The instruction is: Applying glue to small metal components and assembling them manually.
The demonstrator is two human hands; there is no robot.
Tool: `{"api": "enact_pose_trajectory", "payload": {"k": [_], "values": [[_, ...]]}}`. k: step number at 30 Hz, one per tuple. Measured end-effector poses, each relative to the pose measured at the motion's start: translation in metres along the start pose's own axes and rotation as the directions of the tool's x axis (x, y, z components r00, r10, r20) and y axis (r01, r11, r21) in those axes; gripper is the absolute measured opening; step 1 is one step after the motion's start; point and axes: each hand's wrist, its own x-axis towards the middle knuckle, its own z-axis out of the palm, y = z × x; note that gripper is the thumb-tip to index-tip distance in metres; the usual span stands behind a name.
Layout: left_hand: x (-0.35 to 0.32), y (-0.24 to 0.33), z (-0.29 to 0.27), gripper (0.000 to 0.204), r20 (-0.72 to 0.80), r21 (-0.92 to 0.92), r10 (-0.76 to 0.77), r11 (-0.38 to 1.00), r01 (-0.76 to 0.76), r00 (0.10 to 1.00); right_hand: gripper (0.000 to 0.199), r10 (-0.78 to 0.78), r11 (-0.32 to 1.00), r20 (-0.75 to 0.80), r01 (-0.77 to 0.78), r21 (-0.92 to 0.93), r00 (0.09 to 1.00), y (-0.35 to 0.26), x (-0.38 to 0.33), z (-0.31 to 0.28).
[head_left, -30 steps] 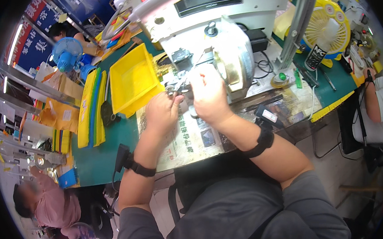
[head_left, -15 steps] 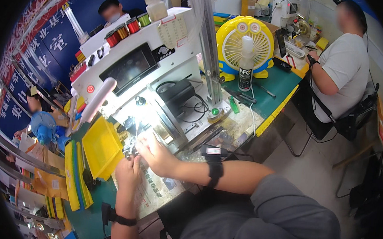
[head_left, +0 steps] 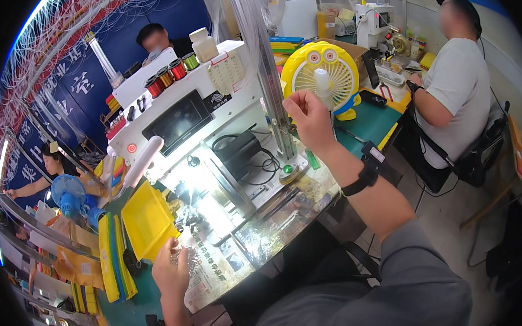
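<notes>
My right hand (head_left: 311,119) is raised in front of the metal post (head_left: 275,103) and the yellow fan. Its fingertips are pinched together; whatever they hold, if anything, is too small to make out. Low at the bench, my left hand (head_left: 170,272) rests near the yellow tray (head_left: 148,219), thumb and fingers slightly apart. Just beyond its fingertips is a small metal part (head_left: 179,228) at the brightly lit work spot of the white machine (head_left: 184,88). A dark screen (head_left: 179,124) sits on the machine's front.
Spools of coloured wire (head_left: 177,69) and a white bottle (head_left: 203,44) stand on the machine. A pink-white lamp arm (head_left: 146,158) reaches over the tray. The yellow fan (head_left: 340,71) and a white-capped bottle (head_left: 322,81) are behind my right hand. A person (head_left: 454,85) sits at right.
My right hand has left the lit work spot and moved up and right to the metal post. My left hand has dropped slightly, its fingers looser. The view has shifted a little.
</notes>
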Motion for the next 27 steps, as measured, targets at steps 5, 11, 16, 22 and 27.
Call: {"api": "enact_pose_trajectory", "payload": {"k": [5, 11, 16, 22, 27], "values": [[-0.011, 0.008, 0.002, 0.033, 0.036, -0.069, -0.003, 0.998, 0.005, 0.999, 0.025, -0.235, 0.963, -0.003, 0.232, -0.138, 0.972, -0.015, 0.019, 0.017], [-0.015, 0.012, 0.001, 0.027, 0.039, -0.116, 0.050, 0.992, -0.045, 0.998, 0.022, -0.224, 0.951, -0.060, 0.205, -0.232, 0.973, -0.016, 0.029, 0.029], [-0.020, 0.009, 0.001, 0.024, 0.068, -0.176, 0.018, 0.984, -0.006, 0.998, 0.019, 0.073, 0.993, 0.024, -0.074, 0.088, 0.997, -0.015, 0.001, 0.020], [-0.019, 0.017, 0.006, 0.023, 0.092, -0.220, 0.053, 0.975, -0.032, 0.994, 0.024, 0.132, 0.946, 0.093, -0.154, 0.286, 0.987, -0.013, -0.007, 0.036], [-0.020, 0.017, 0.010, 0.024, 0.102, -0.252, 0.045, 0.967, -0.017, 0.994, 0.056, 0.288, 0.883, 0.113, -0.309, 0.353, 0.951, -0.027, -0.012, 0.066]]}}
